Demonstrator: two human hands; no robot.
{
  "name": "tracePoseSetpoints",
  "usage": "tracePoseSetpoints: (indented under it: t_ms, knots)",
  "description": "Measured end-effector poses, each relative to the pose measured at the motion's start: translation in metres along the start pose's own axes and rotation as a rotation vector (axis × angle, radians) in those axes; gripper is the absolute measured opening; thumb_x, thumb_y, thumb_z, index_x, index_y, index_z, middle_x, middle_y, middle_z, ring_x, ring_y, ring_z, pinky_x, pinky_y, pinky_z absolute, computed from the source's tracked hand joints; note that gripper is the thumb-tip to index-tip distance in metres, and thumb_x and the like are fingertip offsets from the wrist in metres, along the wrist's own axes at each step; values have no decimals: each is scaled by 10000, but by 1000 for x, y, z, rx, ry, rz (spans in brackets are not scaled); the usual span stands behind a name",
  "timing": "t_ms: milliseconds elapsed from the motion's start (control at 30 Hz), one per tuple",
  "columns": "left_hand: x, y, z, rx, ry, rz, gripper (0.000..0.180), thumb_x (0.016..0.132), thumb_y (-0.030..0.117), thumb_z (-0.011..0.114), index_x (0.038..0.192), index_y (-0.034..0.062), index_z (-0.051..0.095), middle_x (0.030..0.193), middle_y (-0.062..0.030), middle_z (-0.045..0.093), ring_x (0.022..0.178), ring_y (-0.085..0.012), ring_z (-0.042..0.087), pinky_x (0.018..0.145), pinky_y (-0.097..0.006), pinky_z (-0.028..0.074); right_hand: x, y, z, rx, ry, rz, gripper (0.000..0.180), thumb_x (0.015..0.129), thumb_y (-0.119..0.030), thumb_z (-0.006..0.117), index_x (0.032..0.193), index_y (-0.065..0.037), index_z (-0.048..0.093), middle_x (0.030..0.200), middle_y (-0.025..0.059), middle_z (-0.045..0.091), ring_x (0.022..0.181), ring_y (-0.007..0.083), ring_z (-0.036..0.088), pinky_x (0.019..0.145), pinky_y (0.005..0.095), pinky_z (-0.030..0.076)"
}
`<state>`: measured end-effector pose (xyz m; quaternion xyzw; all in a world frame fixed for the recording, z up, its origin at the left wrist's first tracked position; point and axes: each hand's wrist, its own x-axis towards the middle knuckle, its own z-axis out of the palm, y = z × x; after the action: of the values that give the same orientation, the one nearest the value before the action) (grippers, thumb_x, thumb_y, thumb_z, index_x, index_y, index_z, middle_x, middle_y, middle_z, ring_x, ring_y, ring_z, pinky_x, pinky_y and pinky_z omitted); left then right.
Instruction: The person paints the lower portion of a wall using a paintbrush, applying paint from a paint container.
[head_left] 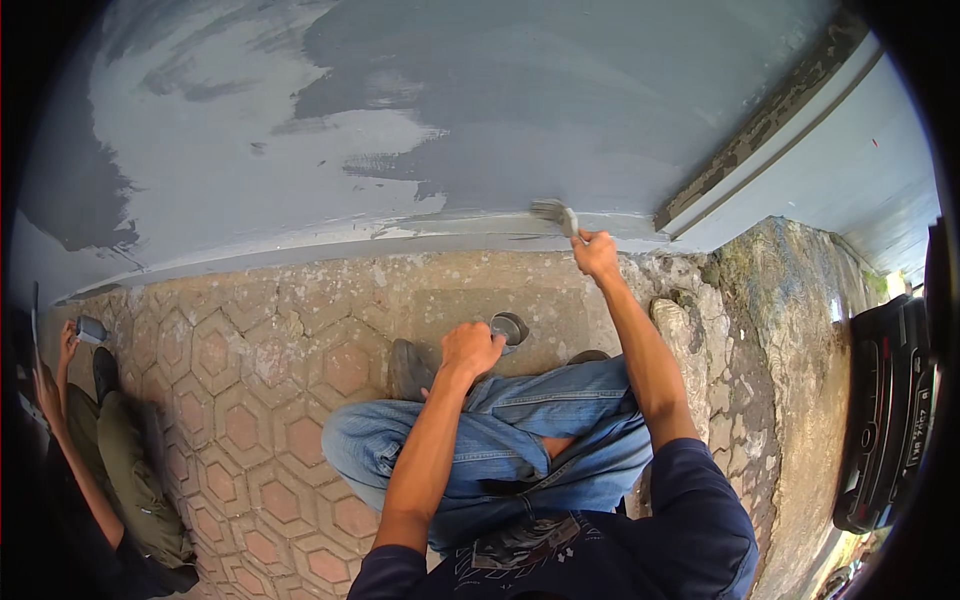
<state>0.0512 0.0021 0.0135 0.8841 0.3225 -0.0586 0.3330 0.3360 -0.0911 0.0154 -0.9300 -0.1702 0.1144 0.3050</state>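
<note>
My right hand [597, 254] is closed round the handle of a paintbrush [568, 220]. Its bristles, a little blurred, rest against the foot of the wall [560, 110], just above the narrow ledge where wall meets paving. Dark grey paint covers much of that wall, with a paler grey patch showing at the left. In front of my lap, my left hand [472, 348] grips a small dark cup [509, 329] by its near side. Grey residue coats the cup's inside; how much paint it holds I cannot make out.
Hexagonal paving [270, 420] lies under my crossed, jeans-clad legs [500, 430]. At far left a co-worker [130, 470] sits by the wall, holding a grey cup [91, 330]. A pillar [790, 140] juts out at right, beyond it rough broken concrete [750, 350] and a parked dark car [885, 420].
</note>
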Motion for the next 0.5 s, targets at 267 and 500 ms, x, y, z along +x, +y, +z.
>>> tracePoseSetpoints:
  t_ms: [267,500]
  knots:
    - [1,-4,-5,54,-10,-10,371,833,394,599,837,56,751,842,-210,699,845,-393,673,783,-481,529,16,64,-58,-143,378,151,346,870,-270,610,1063,3,701,985,287,673,974,415,659,877,480,514]
    - [3,-3,1,66,25,-14,362,821,400,603,815,73,758,784,-193,697,801,-387,675,775,-470,533,-58,-65,49,178,99,-170,329,867,-173,600,1078,74,660,806,325,630,832,459,656,738,478,542]
